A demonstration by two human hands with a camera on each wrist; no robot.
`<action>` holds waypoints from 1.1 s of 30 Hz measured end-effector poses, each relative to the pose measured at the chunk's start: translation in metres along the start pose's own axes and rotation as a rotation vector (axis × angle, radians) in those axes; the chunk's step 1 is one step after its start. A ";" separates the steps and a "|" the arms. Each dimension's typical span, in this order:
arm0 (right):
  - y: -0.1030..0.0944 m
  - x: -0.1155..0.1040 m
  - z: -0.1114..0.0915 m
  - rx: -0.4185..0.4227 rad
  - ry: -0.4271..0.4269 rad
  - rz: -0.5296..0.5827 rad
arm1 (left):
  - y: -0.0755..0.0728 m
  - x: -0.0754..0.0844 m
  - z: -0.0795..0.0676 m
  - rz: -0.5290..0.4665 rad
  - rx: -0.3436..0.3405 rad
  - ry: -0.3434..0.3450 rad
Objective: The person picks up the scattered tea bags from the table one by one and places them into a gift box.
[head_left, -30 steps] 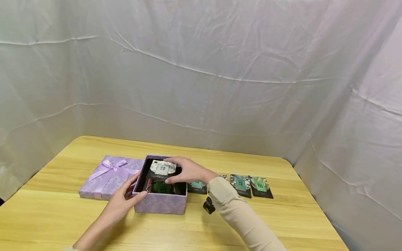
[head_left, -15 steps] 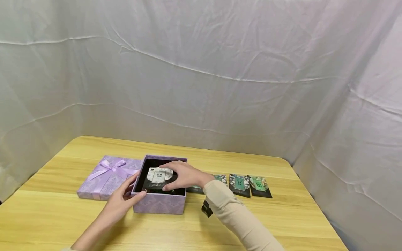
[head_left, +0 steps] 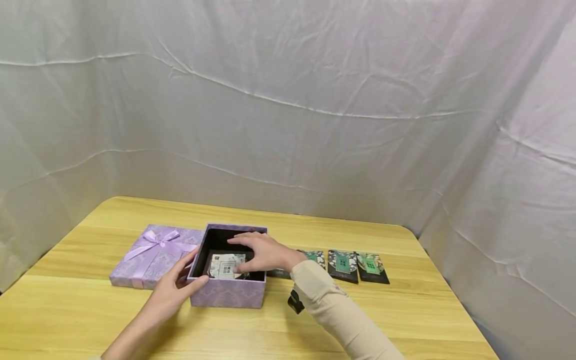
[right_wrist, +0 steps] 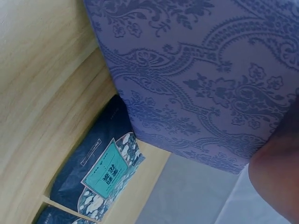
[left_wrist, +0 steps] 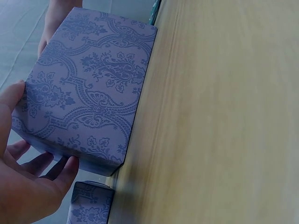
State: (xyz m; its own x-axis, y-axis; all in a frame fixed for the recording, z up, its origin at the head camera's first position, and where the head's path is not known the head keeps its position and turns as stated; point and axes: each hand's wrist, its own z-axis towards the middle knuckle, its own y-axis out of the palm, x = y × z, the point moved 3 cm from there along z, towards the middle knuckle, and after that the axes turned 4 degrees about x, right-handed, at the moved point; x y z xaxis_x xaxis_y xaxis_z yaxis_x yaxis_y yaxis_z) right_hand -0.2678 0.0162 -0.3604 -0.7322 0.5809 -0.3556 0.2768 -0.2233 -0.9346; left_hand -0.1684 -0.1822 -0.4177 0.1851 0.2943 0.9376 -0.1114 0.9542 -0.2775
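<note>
My left hand (head_left: 175,282) grips the front left corner of an uncovered purple gift box (head_left: 227,294). In the left wrist view, the thumb lies at the rim and the fingers bear on the box's patterned side. Inside the black-lined box, a black-and-white tea packet (head_left: 220,265) lies low toward the front wall. Reaching in over the right rim, my right hand (head_left: 265,254) has its thumb over that packet, while the other fingers are spread apart from it. Whatever lies under the packet is hidden.
A purple lid (head_left: 144,265) with a ribbon bow rests left of the box. To the right, several dark tea packets (head_left: 343,265) with green labels lie in a row, the nearest partly behind my right forearm. A pale curtain (head_left: 288,100) hangs behind the table.
The black-and-white tea packet has gone down into the box toward its front wall, out of my right fingers. My left hand stays at the corner.
</note>
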 end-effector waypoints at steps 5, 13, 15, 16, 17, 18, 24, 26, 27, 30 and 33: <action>-0.002 0.002 -0.002 0.037 0.014 0.094 | 0.000 -0.001 0.000 -0.007 0.003 -0.005; -0.016 0.017 -0.016 0.203 0.034 0.193 | -0.001 0.000 -0.001 -0.012 0.011 -0.009; -0.021 0.023 -0.022 0.225 0.048 0.222 | -0.002 0.000 -0.001 -0.004 0.015 -0.002; -0.023 0.027 -0.026 0.230 0.063 0.239 | -0.002 0.000 -0.001 -0.002 0.017 0.000; -0.025 0.031 -0.030 0.236 0.073 0.247 | -0.002 0.000 -0.001 0.002 0.017 0.001; -0.027 0.035 -0.034 0.242 0.084 0.257 | -0.002 0.000 -0.001 0.002 0.016 0.001; -0.034 0.063 -0.061 0.231 0.131 0.251 | -0.001 0.000 -0.001 -0.018 0.005 -0.006; -0.035 0.072 -0.071 0.216 0.152 0.250 | -0.001 0.000 -0.001 -0.023 0.003 -0.013; -0.036 0.077 -0.076 0.208 0.166 0.254 | -0.001 0.000 -0.001 -0.025 0.003 -0.016; -0.037 0.092 -0.091 0.205 0.216 0.280 | -0.002 0.000 -0.001 -0.026 0.001 -0.026; -0.037 0.108 -0.106 0.224 0.262 0.289 | -0.002 -0.001 -0.001 -0.027 0.000 -0.031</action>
State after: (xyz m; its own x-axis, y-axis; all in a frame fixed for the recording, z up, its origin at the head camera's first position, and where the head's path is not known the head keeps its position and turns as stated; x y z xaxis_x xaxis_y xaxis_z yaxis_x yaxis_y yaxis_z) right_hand -0.2914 0.1698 -0.3644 -0.4547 0.6418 -0.6175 0.2841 -0.5526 -0.7835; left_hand -0.1672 -0.1843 -0.4178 0.1572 0.2668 0.9508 -0.1073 0.9617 -0.2521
